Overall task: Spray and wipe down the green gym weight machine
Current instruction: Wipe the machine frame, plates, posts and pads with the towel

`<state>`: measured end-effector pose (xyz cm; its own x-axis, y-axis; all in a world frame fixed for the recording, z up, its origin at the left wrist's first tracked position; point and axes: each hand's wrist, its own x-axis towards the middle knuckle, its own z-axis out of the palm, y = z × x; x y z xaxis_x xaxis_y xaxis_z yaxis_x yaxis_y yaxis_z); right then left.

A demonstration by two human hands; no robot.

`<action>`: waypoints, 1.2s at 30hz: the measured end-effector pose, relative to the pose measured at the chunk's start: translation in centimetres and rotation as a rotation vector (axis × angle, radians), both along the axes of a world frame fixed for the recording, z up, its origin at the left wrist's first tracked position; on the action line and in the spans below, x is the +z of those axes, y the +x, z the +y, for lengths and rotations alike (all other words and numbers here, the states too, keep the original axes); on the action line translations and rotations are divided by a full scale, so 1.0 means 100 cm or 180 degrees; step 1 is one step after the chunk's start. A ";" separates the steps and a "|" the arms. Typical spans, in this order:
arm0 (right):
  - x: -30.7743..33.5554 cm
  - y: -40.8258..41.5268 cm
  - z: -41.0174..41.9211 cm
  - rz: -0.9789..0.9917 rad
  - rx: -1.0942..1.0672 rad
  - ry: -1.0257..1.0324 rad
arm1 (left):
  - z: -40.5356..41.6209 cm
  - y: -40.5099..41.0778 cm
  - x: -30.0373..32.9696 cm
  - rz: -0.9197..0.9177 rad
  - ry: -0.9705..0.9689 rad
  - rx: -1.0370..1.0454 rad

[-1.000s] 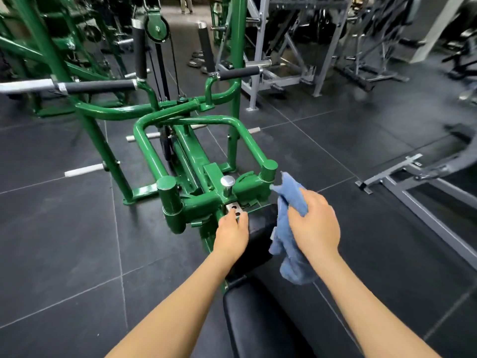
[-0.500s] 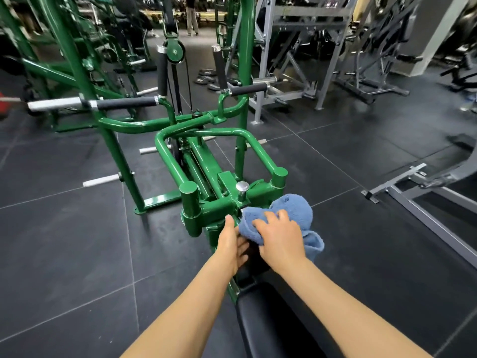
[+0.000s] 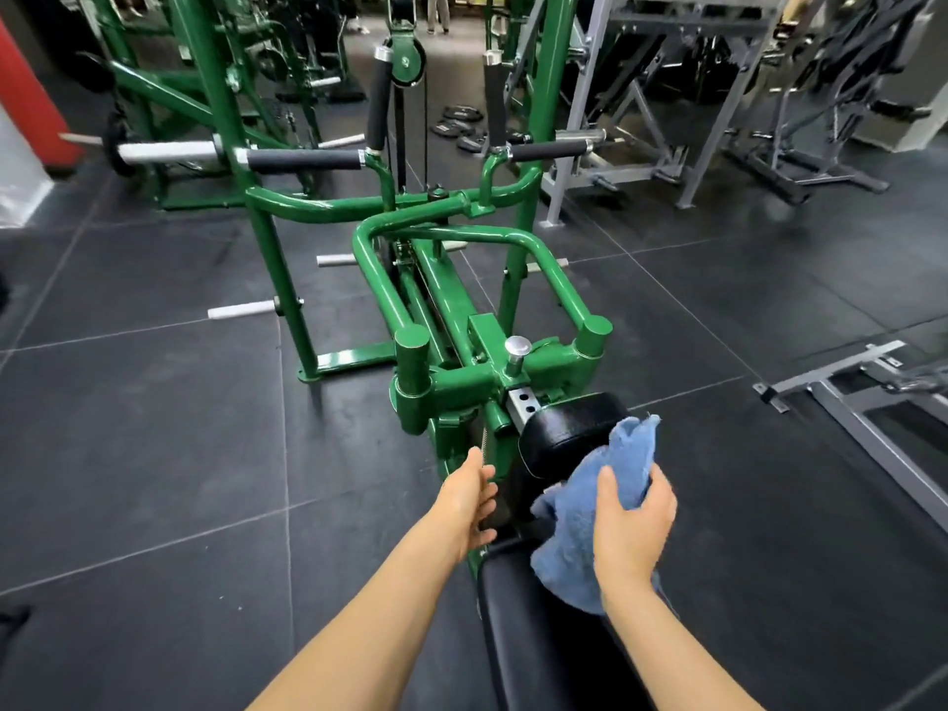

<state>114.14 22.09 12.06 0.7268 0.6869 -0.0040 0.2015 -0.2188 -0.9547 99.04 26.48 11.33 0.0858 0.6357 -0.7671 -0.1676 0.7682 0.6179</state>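
The right hand [image 3: 633,526] gripped a bunched blue cloth [image 3: 590,510], thumb on top and fingers wrapped underneath, holding it just above the black seat pad [image 3: 523,633] and beside the small black chest pad [image 3: 569,433]. The left hand [image 3: 469,502] reached in beside the green upright beneath that pad, fingers loosely curled; whether it gripped anything, I could not tell. Ahead stood the green weight machine [image 3: 451,310], its silver knob [image 3: 517,347] just past the pad, black-gripped handles [image 3: 305,160] farther out. Grey machines [image 3: 667,94] stood to the right on the dark tiled floor [image 3: 154,454].
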 end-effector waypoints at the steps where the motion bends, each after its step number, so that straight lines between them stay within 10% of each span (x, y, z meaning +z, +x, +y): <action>1: -0.003 -0.010 0.007 0.0284 -0.0014 0.0054 | 0.002 0.006 -0.003 -0.0040 -0.0027 0.0051; 16: -0.126 -0.024 0.045 0.2367 -0.0638 -0.0642 | 0.019 0.032 -0.084 -0.0116 -0.0431 0.1114; 23: -0.151 -0.013 0.048 0.4545 -0.0584 -0.0641 | 0.039 0.039 -0.090 -0.0134 -0.0104 0.1413; 36: -0.156 0.000 0.035 0.4192 -0.0116 -0.1135 | 0.022 0.050 -0.108 -0.0788 -0.0342 0.1919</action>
